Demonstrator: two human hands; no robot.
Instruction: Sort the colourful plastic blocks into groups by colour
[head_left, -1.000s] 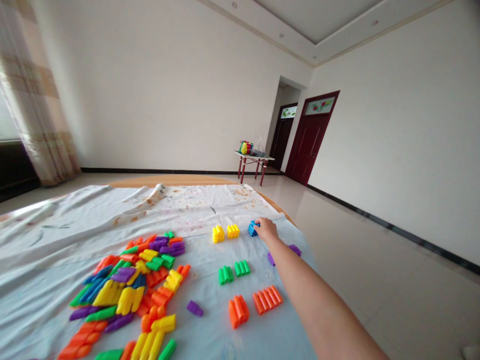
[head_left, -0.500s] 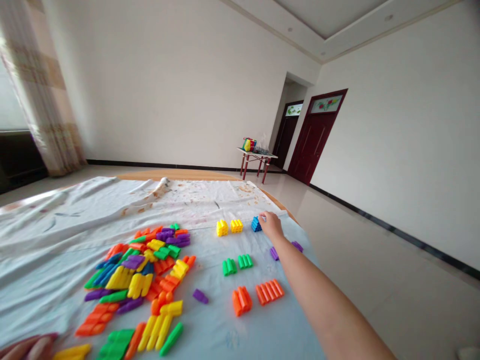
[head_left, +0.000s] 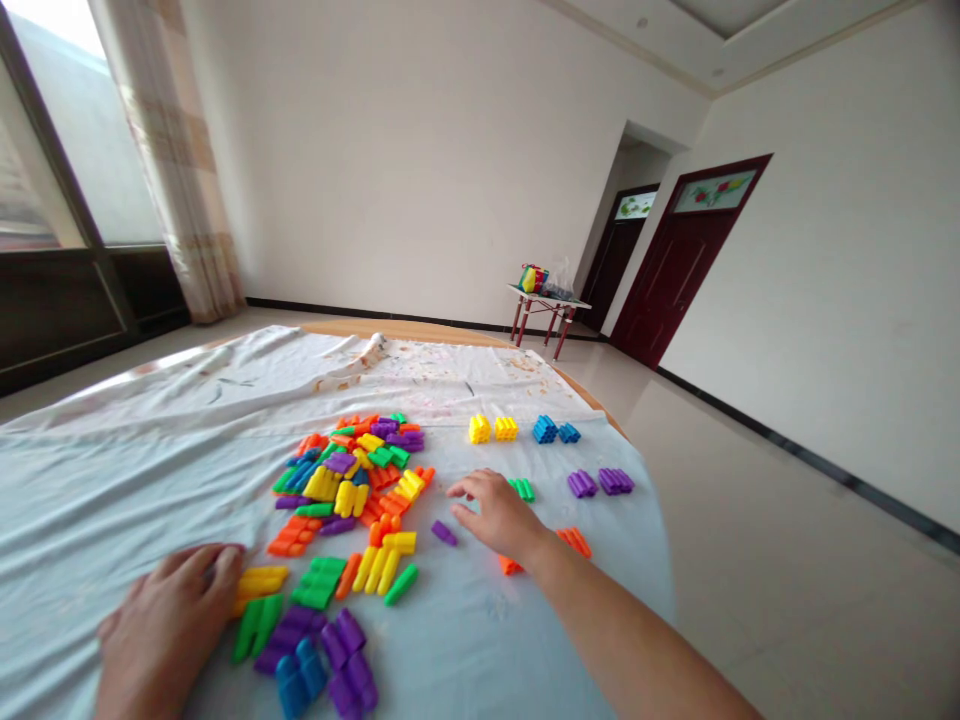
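Note:
My right hand [head_left: 491, 510] hangs over the cloth, fingers spread and holding nothing. Just left of its fingertips lies a purple plastic piece [head_left: 444, 533]. The wrist and hand partly cover green pieces [head_left: 523, 490] and orange pieces [head_left: 574, 542]. Resting on the cloth, my left hand [head_left: 169, 620] has its fingers laid loosely beside yellow pieces [head_left: 262, 578]. A mixed heap of coloured bullet-shaped pieces [head_left: 352, 470] lies between the hands. Farther off stand yellow bundles [head_left: 480, 430], blue bundles [head_left: 545, 430] and purple bundles [head_left: 616, 481], grouped by colour.
A pale blue and white cloth [head_left: 442, 640] covers the round table. Purple pieces [head_left: 352, 670] and blue pieces [head_left: 301, 678] lie at the near edge. Across the room, a small folding table [head_left: 550, 299] holds a colourful bag [head_left: 533, 279].
My right hand has left the blue bundles and come back toward the heap, its fingers now apart. Two blue bundles now show uncovered. The view has turned left and down, bringing in more of my left hand.

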